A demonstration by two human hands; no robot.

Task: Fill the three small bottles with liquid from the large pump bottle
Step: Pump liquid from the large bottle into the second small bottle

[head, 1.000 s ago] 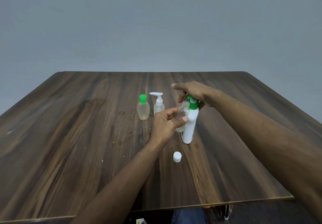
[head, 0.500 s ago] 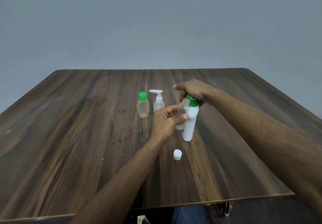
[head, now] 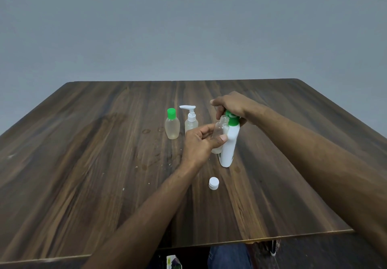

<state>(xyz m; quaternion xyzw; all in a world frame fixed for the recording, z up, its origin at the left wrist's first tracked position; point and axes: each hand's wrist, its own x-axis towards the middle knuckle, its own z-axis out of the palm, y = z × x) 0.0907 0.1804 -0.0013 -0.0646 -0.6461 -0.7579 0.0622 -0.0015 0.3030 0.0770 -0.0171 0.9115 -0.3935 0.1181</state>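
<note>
Left hand (head: 199, 143) grips the open clear bottle (head: 219, 131) — right hand (head: 232, 106) curls over the pump bottle (head: 229, 143).

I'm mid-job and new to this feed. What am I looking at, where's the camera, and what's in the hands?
No machine here: a person's two bare hands, filmed by one wide camera on their head, looking forward and down at a wooden table. The left hand holds a small clear bottle, uncapped, beside the big white pump bottle. The right hand rests on its green pump top. Standing behind are a green-capped bottle and a small pump-top bottle. A loose white cap lies nearer you.
</note>
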